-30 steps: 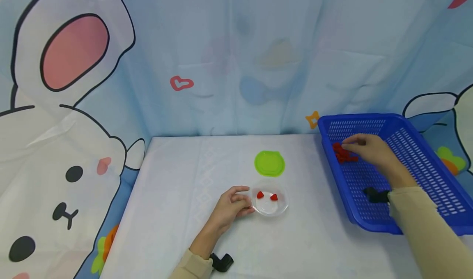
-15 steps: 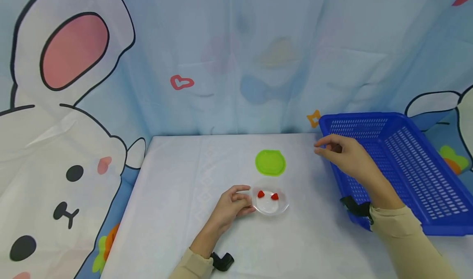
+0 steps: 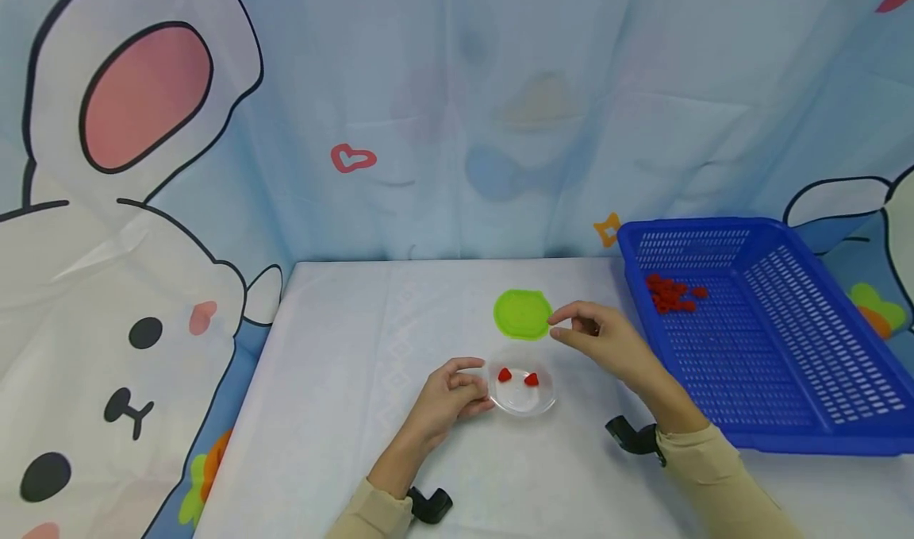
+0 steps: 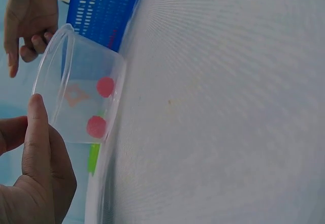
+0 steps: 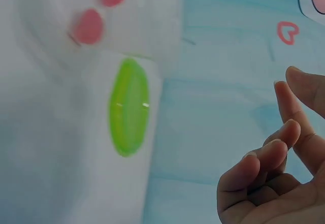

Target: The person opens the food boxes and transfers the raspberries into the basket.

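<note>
A clear plastic tub (image 3: 522,406) stands on the table with two small red pieces (image 3: 531,380) in its bottom; they look rounded in the left wrist view. My left hand (image 3: 448,400) holds the tub at its left side, fingertips at the rim. My right hand (image 3: 607,344) hovers beyond the tub on its right, fingertips close to the edge of a green lid (image 3: 523,314) in the head view. Its thumb and index finger (image 5: 287,99) come near each other, and nothing shows between them. The other fingers curl loosely.
A blue perforated basket (image 3: 778,364) stands on the right, several red pieces (image 3: 667,293) lying toward its far left corner. White cloth covers the table (image 3: 343,340). Behind hangs a printed blue curtain (image 3: 428,86). Each wrist carries a black camera mount (image 3: 635,436).
My right hand has left the red pieces in the basket and moved left, over the basket's edge, to beside the green lid. The left hand and the tub have stayed put.
</note>
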`<state>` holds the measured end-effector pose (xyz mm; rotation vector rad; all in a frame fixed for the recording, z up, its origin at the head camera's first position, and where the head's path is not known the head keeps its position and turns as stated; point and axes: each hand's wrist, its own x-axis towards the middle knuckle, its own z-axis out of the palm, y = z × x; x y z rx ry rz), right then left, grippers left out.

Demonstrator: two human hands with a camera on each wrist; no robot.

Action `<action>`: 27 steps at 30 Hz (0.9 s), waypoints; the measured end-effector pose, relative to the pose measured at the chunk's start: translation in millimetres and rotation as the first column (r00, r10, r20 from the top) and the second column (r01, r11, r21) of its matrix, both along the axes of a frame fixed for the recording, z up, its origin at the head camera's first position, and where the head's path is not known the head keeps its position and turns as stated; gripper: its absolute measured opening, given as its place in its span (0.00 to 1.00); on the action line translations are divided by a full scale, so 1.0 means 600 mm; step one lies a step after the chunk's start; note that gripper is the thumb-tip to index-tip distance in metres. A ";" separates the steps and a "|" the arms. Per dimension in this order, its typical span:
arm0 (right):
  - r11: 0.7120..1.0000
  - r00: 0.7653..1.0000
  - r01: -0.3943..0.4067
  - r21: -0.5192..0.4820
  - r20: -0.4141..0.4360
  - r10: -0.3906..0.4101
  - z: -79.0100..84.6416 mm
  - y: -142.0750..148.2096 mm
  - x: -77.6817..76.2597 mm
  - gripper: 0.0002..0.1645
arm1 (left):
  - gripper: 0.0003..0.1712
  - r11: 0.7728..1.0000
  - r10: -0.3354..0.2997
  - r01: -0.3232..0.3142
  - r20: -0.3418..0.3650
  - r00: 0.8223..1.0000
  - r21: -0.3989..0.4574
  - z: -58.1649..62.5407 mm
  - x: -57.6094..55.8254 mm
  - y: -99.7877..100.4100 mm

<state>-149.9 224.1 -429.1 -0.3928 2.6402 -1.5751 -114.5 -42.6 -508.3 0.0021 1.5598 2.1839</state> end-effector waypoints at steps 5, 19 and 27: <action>0.999 0.997 -0.016 0.046 0.075 0.013 -0.047 -0.014 0.006 0.14 | 0.24 1.000 0.007 -0.007 0.010 1.000 -0.003 -0.002 -0.001 0.001; 0.947 0.993 -0.096 0.308 -0.037 0.113 -0.091 -0.049 0.021 0.09 | 0.23 1.000 0.022 -0.022 0.008 1.000 -0.004 -0.004 0.000 0.003; 0.832 0.998 -0.055 0.552 0.006 0.062 -0.079 -0.070 0.021 0.10 | 0.23 1.000 0.018 -0.018 -0.002 1.000 0.013 -0.003 0.000 0.003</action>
